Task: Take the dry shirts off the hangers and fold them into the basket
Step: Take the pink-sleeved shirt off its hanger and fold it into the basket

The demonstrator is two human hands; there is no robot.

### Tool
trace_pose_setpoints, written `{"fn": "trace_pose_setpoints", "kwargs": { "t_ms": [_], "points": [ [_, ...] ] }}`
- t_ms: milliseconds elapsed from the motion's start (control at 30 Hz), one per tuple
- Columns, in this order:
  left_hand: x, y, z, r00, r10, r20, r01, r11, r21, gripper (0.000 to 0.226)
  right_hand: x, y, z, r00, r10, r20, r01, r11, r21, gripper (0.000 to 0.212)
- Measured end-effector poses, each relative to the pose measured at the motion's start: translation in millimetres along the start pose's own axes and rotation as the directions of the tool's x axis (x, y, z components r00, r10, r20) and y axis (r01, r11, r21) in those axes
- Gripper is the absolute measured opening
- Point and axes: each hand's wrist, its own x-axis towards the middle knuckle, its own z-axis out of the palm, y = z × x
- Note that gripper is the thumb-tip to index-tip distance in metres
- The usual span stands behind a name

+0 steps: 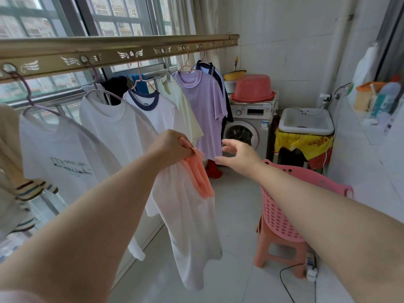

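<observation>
1. The white shirt (188,226) with peach-orange sleeves hangs off its hanger from the left hand (172,147), in front of the drying rail (109,51) and left of the pink basket (282,215); its hem falls free above the floor.
2. The left grip pinches a bunch of orange and white cloth at the top of the shirt; the right hand (238,157) is spread and holds nothing, near the cloth but not touching it.
3. Handling, as I judge it: the shirt is light, thin and limp; it holds no shape, so 1 pinch lets it twist and sag; it is not fragile and not slippery.
4. Best hold, I think: the right grip takes the other shoulder seam, so that both hands stretch the shirt flat before the fold; a hold at the hem or mid-body would let the top flop over.
5. The basket sits on a pink stool (277,248) at the right; the right arm hides most of its inside, so I cannot tell what lies in it.
6. On the rail at least 5 shirts hang on hangers; among them are a printed white shirt (65,156) and a lilac shirt (203,110).
7. A red basin (253,88) lies upturned on the washing machine (247,130).
</observation>
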Motion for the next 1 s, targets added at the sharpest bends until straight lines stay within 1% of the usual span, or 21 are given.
{"fn": "trace_pose_setpoints", "kwargs": {
  "t_ms": [67, 100, 133, 167, 233, 267, 300, 367, 433, 500, 567, 633, 667, 733, 767, 800, 867, 900, 933, 967, 1000],
  "points": [
    [-1, 5, 3, 0.998, 0.022, 0.051, -0.022, 1.000, 0.003, 0.011, -1, -20, 9, 0.988, -0.044, 0.145, 0.035, 0.997, 0.069, 0.092],
    [-2, 9, 4, 0.996, 0.034, 0.083, -0.034, 0.999, 0.002, 0.009, -1, -28, 14, 0.981, -0.059, 0.183, 0.043, 0.995, 0.086, 0.097],
    [-4, 12, 6, 0.993, 0.043, 0.112, -0.044, 0.999, 0.000, 0.006, -1, -35, 18, 0.978, -0.081, 0.190, 0.064, 0.994, 0.091, 0.095],
    [-6, 16, 8, 0.989, 0.050, 0.138, -0.050, 0.999, -0.007, 0.005, -1, -41, 21, 0.979, -0.106, 0.172, 0.093, 0.992, 0.079, 0.085],
    [-7, 19, 5, 0.980, 0.063, 0.188, -0.054, 0.997, -0.051, 0.009, -1, -48, 23, 0.981, -0.140, 0.131, 0.139, 0.990, 0.012, 0.050],
    [-7, 18, 1, 0.976, 0.061, 0.211, -0.048, 0.997, -0.068, 0.011, 0, -48, 22, 0.981, -0.143, 0.128, 0.146, 0.989, -0.015, 0.035],
    [-7, 17, -4, 0.972, 0.057, 0.227, -0.043, 0.997, -0.065, 0.011, 1, -46, 19, 0.982, -0.137, 0.130, 0.142, 0.989, -0.032, 0.025],
    [-4, 7, -15, 0.971, 0.044, 0.235, -0.054, 0.998, 0.039, 0.023, 6, -35, 10, 0.988, -0.094, 0.124, 0.103, 0.992, -0.069, 0.016],
    [-3, -5, -23, 0.982, 0.013, 0.191, -0.044, 0.987, 0.157, 0.032, 9, -21, 0, 0.989, -0.031, 0.147, 0.055, 0.985, -0.164, 0.009],
    [-2, -12, -28, 0.993, 0.003, 0.118, -0.023, 0.985, 0.172, 0.026, 7, -9, -6, 0.972, 0.026, 0.232, 0.029, 0.972, -0.231, 0.005],
    [0, -13, -29, 0.997, 0.011, 0.077, -0.023, 0.988, 0.153, 0.018, 0, -4, -4, 0.946, 0.040, 0.320, 0.036, 0.973, -0.230, 0.008],
    [2, -9, -26, 0.996, 0.029, 0.084, -0.040, 0.991, 0.125, 0.016, -7, -3, 3, 0.925, 0.025, 0.380, 0.042, 0.985, -0.166, 0.014],
    [2, -6, -23, 0.995, 0.043, 0.087, -0.052, 0.992, 0.111, 0.015, -10, -5, 8, 0.923, 0.014, 0.385, 0.035, 0.992, -0.118, 0.014],
    [5, -1, -17, 0.995, 0.068, 0.078, -0.075, 0.994, 0.083, 0.011, -12, -10, 15, 0.938, 0.011, 0.348, -0.001, 1.000, -0.031, 0.014],
    [5, 1, -14, 0.995, 0.076, 0.071, -0.082, 0.994, 0.079, 0.009, -12, -12, 16, 0.941, 0.017, 0.339, -0.018, 1.000, -0.001, 0.017],
    [6, 4, -11, 0.994, 0.084, 0.063, -0.089, 0.992, 0.084, 0.009, -12, -13, 16, 0.933, 0.025, 0.359, -0.034, 0.999, 0.018, 0.022],
    [7, 8, -9, 0.992, 0.116, 0.054, -0.121, 0.989, 0.088, 0.008, -13, -16, 14, 0.886, 0.035, 0.463, -0.068, 0.996, 0.055, 0.033],
    [6, 10, -9, 0.989, 0.138, 0.061, -0.142, 0.988, 0.067, 0.009, -13, -17, 13, 0.874, 0.032, 0.485, -0.075, 0.995, 0.070, 0.038],
    [5, 12, -10, 0.984, 0.161, 0.079, -0.164, 0.986, 0.032, 0.011, -12, -18, 12, 0.886, 0.024, 0.463, -0.080, 0.992, 0.102, 0.040],
    [3, 14, -10, 0.977, 0.180, 0.112, -0.180, 0.984, -0.007, 0.011, -10, -18, 11, 0.923, 0.004, 0.384, -0.065, 0.987, 0.144, 0.039],
    [0, 17, -10, 0.968, 0.197, 0.154, -0.193, 0.980, -0.042, 0.011, -7, -17, 11, 0.961, -0.014, 0.276, -0.035, 0.984, 0.172, 0.033]
  ]
}}
